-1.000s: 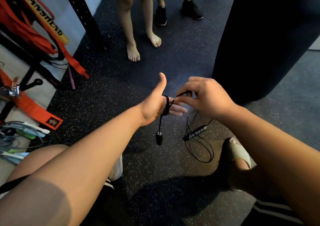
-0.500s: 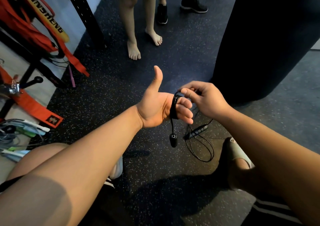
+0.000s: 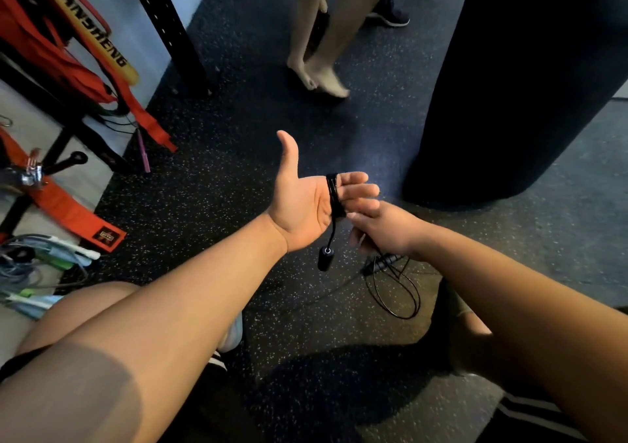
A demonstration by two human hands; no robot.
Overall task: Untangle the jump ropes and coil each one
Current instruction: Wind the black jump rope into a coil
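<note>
Over the gym floor, left hand flat with 4 fingers pressed together inside the black jump rope coil, right hand pinching the slack — lose tension and the wraps could slide off, dragged by that dangling handle.

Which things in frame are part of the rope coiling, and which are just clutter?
In the job: left hand, black rope wound round its fingers, hanging handle, right hand pinching the rope, slack loops on the floor.
Lying about: orange straps, punching bag, rack post, bystander's legs, pale cord pile.
</note>
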